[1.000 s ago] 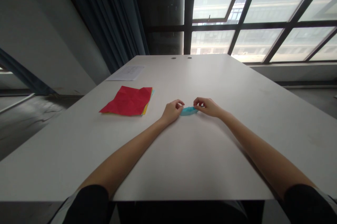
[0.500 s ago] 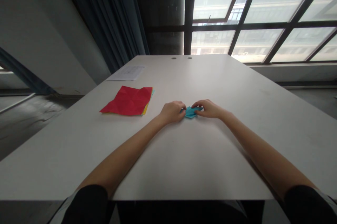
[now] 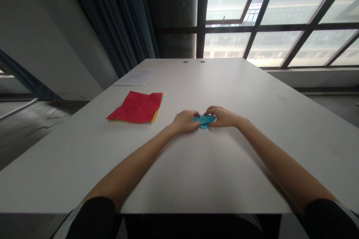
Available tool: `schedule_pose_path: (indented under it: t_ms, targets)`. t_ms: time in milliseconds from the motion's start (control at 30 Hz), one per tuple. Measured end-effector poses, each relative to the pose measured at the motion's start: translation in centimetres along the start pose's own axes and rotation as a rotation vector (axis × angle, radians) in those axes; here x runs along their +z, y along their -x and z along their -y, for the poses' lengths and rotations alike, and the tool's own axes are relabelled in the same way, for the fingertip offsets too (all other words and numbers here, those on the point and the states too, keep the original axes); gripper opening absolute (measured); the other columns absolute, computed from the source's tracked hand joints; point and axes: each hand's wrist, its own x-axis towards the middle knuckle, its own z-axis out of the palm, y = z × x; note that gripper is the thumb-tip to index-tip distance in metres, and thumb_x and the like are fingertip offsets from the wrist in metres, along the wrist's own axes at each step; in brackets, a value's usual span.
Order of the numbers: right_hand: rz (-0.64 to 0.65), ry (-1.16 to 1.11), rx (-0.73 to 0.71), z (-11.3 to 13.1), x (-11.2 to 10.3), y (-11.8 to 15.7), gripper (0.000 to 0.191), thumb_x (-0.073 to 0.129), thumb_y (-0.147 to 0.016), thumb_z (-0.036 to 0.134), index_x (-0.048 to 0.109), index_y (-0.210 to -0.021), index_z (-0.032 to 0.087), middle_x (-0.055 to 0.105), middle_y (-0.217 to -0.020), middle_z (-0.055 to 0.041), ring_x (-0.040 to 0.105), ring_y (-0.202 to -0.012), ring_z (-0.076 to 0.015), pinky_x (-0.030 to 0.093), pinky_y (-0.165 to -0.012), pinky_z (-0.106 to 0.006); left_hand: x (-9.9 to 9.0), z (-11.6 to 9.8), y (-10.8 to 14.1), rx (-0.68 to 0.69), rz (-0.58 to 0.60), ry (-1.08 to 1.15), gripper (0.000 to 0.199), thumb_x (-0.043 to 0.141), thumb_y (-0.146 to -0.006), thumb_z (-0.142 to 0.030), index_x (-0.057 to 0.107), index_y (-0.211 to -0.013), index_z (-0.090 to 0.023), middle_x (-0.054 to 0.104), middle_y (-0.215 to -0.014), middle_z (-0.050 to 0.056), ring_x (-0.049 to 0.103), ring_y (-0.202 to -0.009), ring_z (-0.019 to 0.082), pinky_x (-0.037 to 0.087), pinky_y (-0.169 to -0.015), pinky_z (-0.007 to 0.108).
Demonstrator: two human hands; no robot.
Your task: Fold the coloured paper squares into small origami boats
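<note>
The folded blue paper [image 3: 205,119] was seen at the surface [image 3: 179,171], to the right of the red paper [image 3: 137,107] and about level with its near edge; whether it was pressed flat or slightly raised could not be told. The end nearer the red paper was pinched by the left grip [image 3: 187,121], and the end farther from the red paper by the right grip [image 3: 221,117], thumb on the near side in each case. Yellow paper [image 3: 155,116] was partly covered by the red paper, beyond which a printed white sheet [image 3: 135,77] was placed. The blue paper was judged to be very light, thin and pliant, somewhat stiffened where layers were doubled, and hardly slippery to bare skin. Under a hard squeeze, crushing or tearing was considered possible. Hold was judged best taken at both ends, by fingertips alone, with the middle left unpressed.
</note>
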Motion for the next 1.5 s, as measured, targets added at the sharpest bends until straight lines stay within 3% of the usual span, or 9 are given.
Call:
schedule_pose_path:
  t_ms: [133, 333, 567, 733, 933, 1300, 1500]
  targets:
    - [-0.025, 0.138, -0.029, 0.8, -0.2, -0.2, 0.03, 0.062, -0.068, 0.028, 0.066, -0.096, 0.019, 0.06, -0.1, -0.0094, 0.054, -0.092, -0.0211, 0.042, -0.081, -0.031, 0.2, 0.1, -0.1, 0.091, 0.007, 0.034, 0.016, 0.059, -0.068, -0.03, 0.068, -0.079, -0.023, 0.066, -0.076, 0.002, 0.057, -0.068, 0.016, 0.039, -0.06, 0.023]
    - [0.016, 0.315, -0.034, 1.7, -0.1, -0.5, 0.024, 0.063, -0.071, 0.028, 0.067, -0.094, 0.023, 0.064, -0.093, -0.007, 0.048, -0.096, -0.0243, 0.037, -0.079, -0.034, 0.6, 0.7, -0.4, 0.072, 0.038, 0.151, 0.019, 0.056, -0.071, -0.033, 0.065, -0.079, -0.018, 0.063, -0.069, 0.001, 0.052, -0.062, 0.013, 0.037, -0.058, 0.022]
    - [0.07, 0.271, 0.025, 1.5, 0.6, -0.7, 0.024, 0.065, -0.07, 0.035, 0.066, -0.092, 0.025, 0.068, -0.079, -0.0045, 0.05, -0.095, -0.0246, 0.036, -0.077, -0.034, 0.6, 1.3, -0.3, 0.053, 0.057, 0.321, 0.042, 0.067, -0.06, -0.045, 0.052, -0.088, -0.019, 0.057, -0.07, -0.003, 0.049, -0.057, 0.01, 0.036, -0.053, 0.021]
    - [0.063, 0.246, 0.082, 1.2, 0.9, -0.8, 0.035, 0.067, -0.067, 0.038, 0.064, -0.099, 0.023, 0.067, -0.082, -0.0067, 0.052, -0.094, -0.025, 0.038, -0.076, -0.033, 0.9, 1.5, -0.2, 0.046, 0.062, 0.365, 0.04, 0.069, -0.059, -0.041, 0.052, -0.089, -0.019, 0.053, -0.065, -0.005, 0.047, -0.054, 0.009, 0.036, -0.053, 0.02]
    - [0.072, 0.25, 0.062, 1.4, 1.0, -0.7, 0.014, 0.059, -0.074, 0.028, 0.066, -0.085, 0.024, 0.066, -0.073, -0.0044, 0.053, -0.091, -0.0227, 0.037, -0.075, -0.031, 1.2, 1.7, -0.3, 0.07, 0.068, 0.365, 0.038, 0.068, -0.061, -0.039, 0.053, -0.089, -0.018, 0.057, -0.077, -0.002, 0.049, -0.058, 0.009, 0.037, -0.054, 0.02]
    - [0.027, 0.255, 0.051, 1.7, 0.4, -0.8, 0.019, 0.058, -0.076, 0.032, 0.067, -0.09, 0.024, 0.068, -0.079, -0.0055, 0.054, -0.091, -0.023, 0.037, -0.074, -0.031, 1.1, 1.5, -0.2, 0.068, 0.043, 0.32, 0.034, 0.066, -0.062, -0.036, 0.054, -0.089, -0.019, 0.06, -0.077, -0.001, 0.052, -0.065, 0.012, 0.038, -0.059, 0.023]
    - [0.004, 0.222, 0.059, 1.6, 0.4, -1.0, 0.015, 0.056, -0.078, 0.032, 0.069, -0.079, 0.023, 0.068, -0.075, -0.0052, 0.053, -0.089, -0.0223, 0.037, -0.075, -0.032, 1.4, 1.7, -0.2, 0.084, 0.033, 0.307, 0.034, 0.065, -0.063, -0.037, 0.054, -0.089, -0.018, 0.059, -0.075, -0.002, 0.05, -0.061, 0.011, 0.037, -0.057, 0.022]
